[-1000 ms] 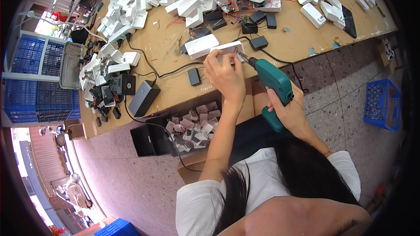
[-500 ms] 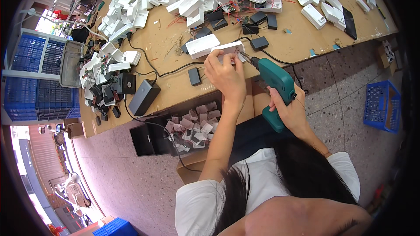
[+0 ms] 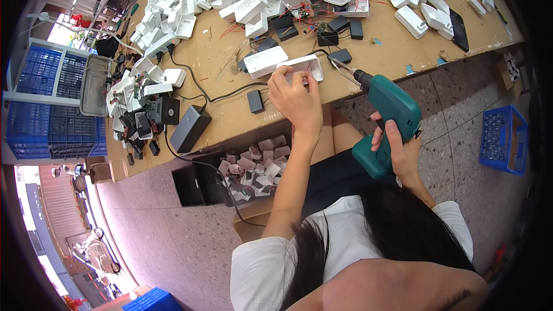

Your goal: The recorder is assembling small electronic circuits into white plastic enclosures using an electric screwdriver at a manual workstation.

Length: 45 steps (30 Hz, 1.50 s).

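My right hand (image 3: 400,152) grips a green soldering gun (image 3: 394,103) by its handle. The gun's metal tip points up and left, apart from the casing. At the table's near edge my left hand (image 3: 296,95) is closed on the near side of an open white plastic casing (image 3: 317,65). Thin reddish wires show inside; what else lies under the fingers is hidden. Another open white casing (image 3: 266,61) rests just left of it. A small dark grey box (image 3: 256,101) lies on the table to the left of my left hand.
White casings (image 3: 250,8) are heaped at the back of the brown table (image 3: 224,80). Black adapters and cables (image 3: 190,128) lie to the left. Below is a bin of small pinkish boards (image 3: 253,167). A blue basket (image 3: 504,138) stands on the floor at right.
My right hand has drawn the soldering gun back to the right, its tip away from the casing. The left hand and casing have stayed nearly in place.
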Each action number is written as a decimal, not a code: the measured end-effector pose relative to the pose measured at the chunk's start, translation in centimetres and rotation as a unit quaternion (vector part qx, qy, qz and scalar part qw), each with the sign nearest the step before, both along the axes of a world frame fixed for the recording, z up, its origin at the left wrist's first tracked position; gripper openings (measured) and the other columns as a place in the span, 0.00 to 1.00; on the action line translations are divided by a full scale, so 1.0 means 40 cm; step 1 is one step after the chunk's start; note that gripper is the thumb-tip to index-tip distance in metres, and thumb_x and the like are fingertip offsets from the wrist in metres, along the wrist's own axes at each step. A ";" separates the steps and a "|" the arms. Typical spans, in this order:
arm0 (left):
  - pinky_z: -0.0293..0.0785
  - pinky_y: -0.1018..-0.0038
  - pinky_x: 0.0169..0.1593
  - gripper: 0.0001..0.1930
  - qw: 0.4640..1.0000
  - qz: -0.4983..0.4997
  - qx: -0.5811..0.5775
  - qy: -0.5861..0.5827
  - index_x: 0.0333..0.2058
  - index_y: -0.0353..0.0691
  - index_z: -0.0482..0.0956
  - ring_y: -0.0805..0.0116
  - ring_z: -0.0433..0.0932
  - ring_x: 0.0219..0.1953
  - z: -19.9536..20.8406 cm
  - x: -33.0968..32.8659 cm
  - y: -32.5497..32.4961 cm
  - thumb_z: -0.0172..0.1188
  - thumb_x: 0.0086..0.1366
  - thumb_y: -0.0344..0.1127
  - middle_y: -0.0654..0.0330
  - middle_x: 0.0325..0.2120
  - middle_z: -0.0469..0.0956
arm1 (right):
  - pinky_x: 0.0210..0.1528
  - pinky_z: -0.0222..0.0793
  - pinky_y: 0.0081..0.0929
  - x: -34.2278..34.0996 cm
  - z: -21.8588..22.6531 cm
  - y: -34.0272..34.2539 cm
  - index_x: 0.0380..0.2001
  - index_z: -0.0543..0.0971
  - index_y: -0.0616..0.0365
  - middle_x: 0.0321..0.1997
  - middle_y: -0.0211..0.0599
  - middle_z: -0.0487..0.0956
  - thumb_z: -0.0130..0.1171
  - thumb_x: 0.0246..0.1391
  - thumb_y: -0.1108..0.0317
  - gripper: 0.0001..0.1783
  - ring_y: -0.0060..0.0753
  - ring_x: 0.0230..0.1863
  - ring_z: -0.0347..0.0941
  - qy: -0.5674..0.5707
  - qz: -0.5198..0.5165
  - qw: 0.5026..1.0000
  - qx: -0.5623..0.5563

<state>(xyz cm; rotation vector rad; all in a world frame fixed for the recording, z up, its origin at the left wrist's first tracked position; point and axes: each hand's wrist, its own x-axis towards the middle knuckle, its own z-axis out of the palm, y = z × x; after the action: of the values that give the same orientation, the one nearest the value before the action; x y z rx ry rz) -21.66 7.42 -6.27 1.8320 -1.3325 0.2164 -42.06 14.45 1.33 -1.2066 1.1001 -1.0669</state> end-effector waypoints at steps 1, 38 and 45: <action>0.67 0.58 0.52 0.05 1.000 -0.001 0.002 0.001 0.31 0.40 0.83 0.54 0.72 0.52 0.002 -0.004 0.002 0.70 0.56 0.30 0.58 0.45 0.74 | 0.29 0.75 0.25 -0.007 0.002 0.001 0.53 0.76 0.68 0.49 0.44 0.81 0.51 0.73 0.63 0.17 0.24 0.28 0.76 0.004 -0.003 1.000 -0.002; 0.78 0.73 0.40 0.34 0.967 0.126 0.195 -0.101 0.54 0.32 0.81 0.70 0.83 0.35 0.713 0.989 0.337 0.80 0.52 0.45 0.53 0.38 0.85 | 0.29 0.73 0.24 -0.074 0.254 0.175 0.52 0.76 0.68 0.48 0.40 0.81 0.50 0.74 0.59 0.20 0.23 0.27 0.75 -0.035 -0.065 0.996 -0.053; 0.77 0.52 0.49 0.26 0.964 0.159 0.175 -0.118 0.47 0.42 0.86 0.45 0.84 0.42 0.624 0.821 0.163 0.69 0.62 0.58 0.45 0.37 0.85 | 0.28 0.71 0.24 -0.125 0.220 0.105 0.51 0.77 0.67 0.46 0.39 0.82 0.48 0.74 0.57 0.21 0.22 0.26 0.74 -0.007 -0.081 0.996 -0.043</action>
<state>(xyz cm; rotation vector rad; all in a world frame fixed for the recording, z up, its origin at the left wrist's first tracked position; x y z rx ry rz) 11.19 13.94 18.70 2.3827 -1.2889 0.3992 -47.05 18.64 10.12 -1.1906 1.1668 -1.2569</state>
